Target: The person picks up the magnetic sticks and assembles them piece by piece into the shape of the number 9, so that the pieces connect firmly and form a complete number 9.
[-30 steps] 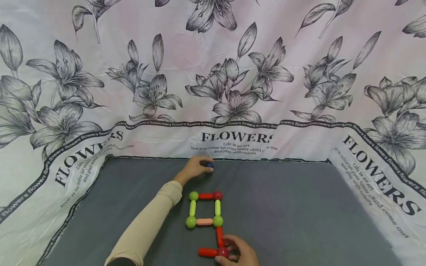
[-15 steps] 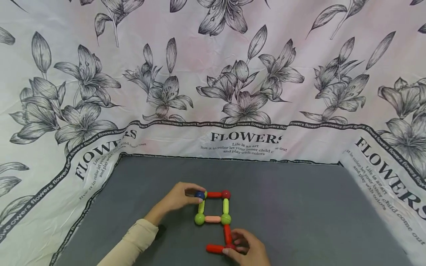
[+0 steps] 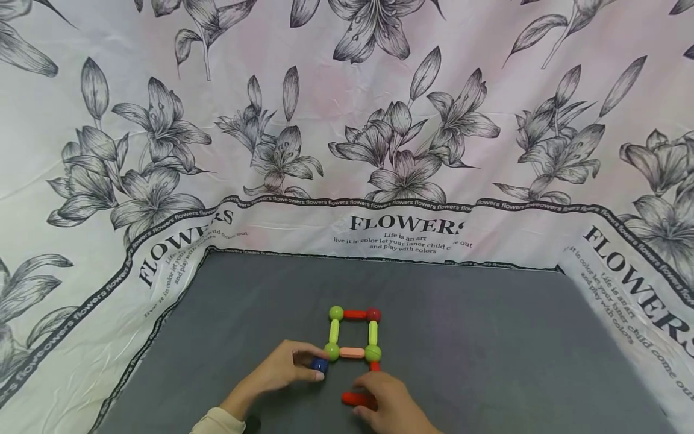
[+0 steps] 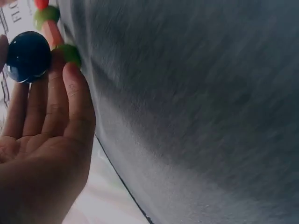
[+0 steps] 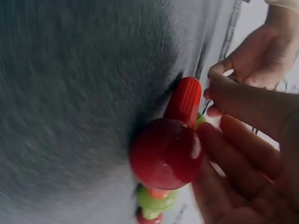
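Thumb and fingertips of my left hand pinch a dark blue ball, just below the lower left green ball of a square frame. My right hand reaches over a red stick, thumb on the near side and fingers on the far side, with a gap between them. In the right wrist view a dark red ball at that stick's end sits beside the fingers; the hand hides it in the head view. Another red stick runs down from the lower right green ball and disappears under the hand.
The square has a red stick on top, yellow-green side sticks and a peach stick below. A red ball marks its upper right corner. Flower-printed cloth stands around the grey table top.
My left hand has carried the blue ball from the far side of the table toward me, beside the square's lower left corner. My right hand has shifted from the red ball toward the stick.
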`<move>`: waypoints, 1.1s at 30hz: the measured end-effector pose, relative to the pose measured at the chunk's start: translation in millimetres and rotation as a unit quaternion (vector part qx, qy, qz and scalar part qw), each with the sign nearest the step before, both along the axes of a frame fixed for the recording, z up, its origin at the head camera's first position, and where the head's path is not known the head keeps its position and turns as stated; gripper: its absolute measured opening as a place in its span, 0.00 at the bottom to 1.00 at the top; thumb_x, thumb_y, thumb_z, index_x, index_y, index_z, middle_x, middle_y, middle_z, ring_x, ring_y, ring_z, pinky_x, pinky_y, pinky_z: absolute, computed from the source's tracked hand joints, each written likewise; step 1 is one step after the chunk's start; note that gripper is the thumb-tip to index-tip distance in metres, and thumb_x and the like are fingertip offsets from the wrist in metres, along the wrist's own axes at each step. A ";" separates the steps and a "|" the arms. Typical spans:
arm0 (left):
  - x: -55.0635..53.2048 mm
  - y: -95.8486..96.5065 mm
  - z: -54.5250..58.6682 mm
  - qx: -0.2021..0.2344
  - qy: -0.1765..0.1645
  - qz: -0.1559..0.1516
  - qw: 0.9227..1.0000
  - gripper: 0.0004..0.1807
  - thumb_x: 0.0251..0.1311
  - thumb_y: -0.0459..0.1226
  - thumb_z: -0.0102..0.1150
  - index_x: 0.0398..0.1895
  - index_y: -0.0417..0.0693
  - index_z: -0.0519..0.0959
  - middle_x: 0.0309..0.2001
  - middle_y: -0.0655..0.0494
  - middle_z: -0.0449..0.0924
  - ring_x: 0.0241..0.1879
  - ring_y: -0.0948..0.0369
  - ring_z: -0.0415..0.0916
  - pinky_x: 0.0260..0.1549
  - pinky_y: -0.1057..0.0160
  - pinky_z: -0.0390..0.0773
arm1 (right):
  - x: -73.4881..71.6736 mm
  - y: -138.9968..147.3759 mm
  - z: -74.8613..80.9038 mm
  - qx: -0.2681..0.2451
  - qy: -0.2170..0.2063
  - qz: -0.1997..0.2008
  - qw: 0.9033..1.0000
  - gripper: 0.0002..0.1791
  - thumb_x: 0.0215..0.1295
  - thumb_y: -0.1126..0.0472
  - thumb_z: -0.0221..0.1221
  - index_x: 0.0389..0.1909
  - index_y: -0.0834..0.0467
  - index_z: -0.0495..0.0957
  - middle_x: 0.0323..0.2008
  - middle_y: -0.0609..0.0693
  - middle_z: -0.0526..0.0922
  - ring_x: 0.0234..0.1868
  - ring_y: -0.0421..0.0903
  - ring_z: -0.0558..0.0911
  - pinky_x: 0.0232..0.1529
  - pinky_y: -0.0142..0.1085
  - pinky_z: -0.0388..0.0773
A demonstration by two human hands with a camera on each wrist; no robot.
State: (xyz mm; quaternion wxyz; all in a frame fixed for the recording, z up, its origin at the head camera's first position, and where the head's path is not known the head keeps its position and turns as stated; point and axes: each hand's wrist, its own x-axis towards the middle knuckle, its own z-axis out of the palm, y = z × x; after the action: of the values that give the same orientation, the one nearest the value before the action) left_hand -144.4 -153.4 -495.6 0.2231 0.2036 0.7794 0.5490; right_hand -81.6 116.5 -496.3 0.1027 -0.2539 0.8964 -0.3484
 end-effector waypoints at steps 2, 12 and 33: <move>6.0 0.9 -1.8 -0.014 -0.003 0.006 1.000 0.19 0.55 0.35 0.73 0.51 0.39 0.84 0.50 0.41 0.86 0.46 0.60 0.85 0.40 0.69 0.82 | -2.9 -4.1 1.9 0.050 0.013 0.026 0.998 0.15 0.59 0.58 0.70 0.46 0.51 0.82 0.40 0.39 0.83 0.40 0.33 0.77 0.43 0.33 0.78; 21.9 13.3 -4.3 -0.156 0.075 0.013 0.985 0.17 0.50 0.40 0.77 0.45 0.52 0.87 0.46 0.56 0.87 0.43 0.66 0.80 0.41 0.66 0.79 | -4.9 -17.8 -3.4 0.094 0.107 0.048 0.989 0.12 0.51 0.70 0.67 0.33 0.51 0.81 0.28 0.38 0.77 0.30 0.32 0.72 0.34 0.29 0.74; 31.7 34.0 -6.7 -0.206 0.126 -0.022 0.970 0.16 0.48 0.44 0.78 0.43 0.58 0.87 0.41 0.68 0.86 0.42 0.73 0.79 0.43 0.67 0.78 | -6.9 -19.4 2.0 0.044 0.020 0.026 0.998 0.10 0.57 0.64 0.70 0.40 0.52 0.83 0.33 0.38 0.83 0.32 0.28 0.75 0.35 0.30 0.75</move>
State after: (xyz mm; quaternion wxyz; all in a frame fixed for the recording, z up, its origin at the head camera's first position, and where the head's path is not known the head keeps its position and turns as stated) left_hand -112.8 -119.3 -502.3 0.1721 0.2379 0.8930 0.3411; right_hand -88.6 97.1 -494.3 0.1049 -0.2796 0.9058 -0.3007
